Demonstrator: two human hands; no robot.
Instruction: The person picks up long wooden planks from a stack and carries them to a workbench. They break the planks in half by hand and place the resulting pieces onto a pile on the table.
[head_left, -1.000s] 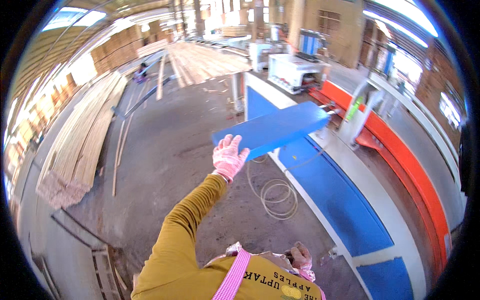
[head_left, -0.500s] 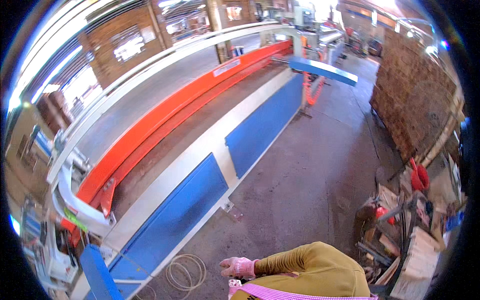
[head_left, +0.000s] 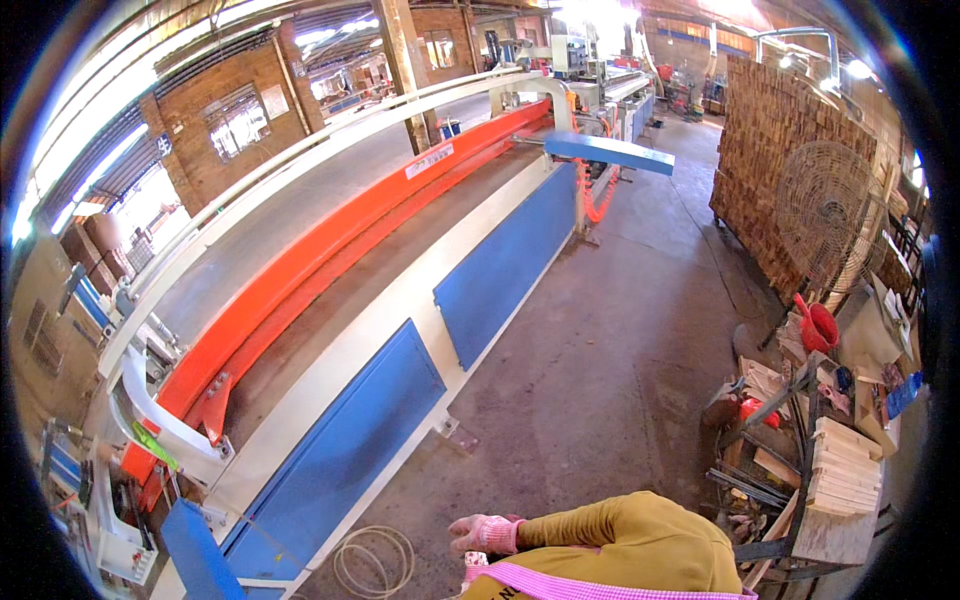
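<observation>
My left hand (head_left: 485, 532), in a pink glove with a mustard-yellow sleeve behind it, hangs low at the bottom of the view beside my body. Its fingers are loosely apart and hold nothing. It is above the concrete floor (head_left: 600, 380), nearest to a pale coiled hose (head_left: 372, 560) lying at the foot of a long machine (head_left: 400, 300) with blue side panels (head_left: 500, 265) and an orange rail (head_left: 330, 240). My right hand is out of sight.
A tall stack of wooden blocks (head_left: 770, 140) and a round wire fan (head_left: 825, 215) stand on the right. Below them are a red jug (head_left: 820, 325), a cluttered bench and piled short boards (head_left: 845, 465). A brick building (head_left: 240, 110) lies beyond the machine.
The view has swung from a blue panel and timber yard round along the machine. My left hand, raised a second ago, has dropped to my side; the right hand has left the picture.
</observation>
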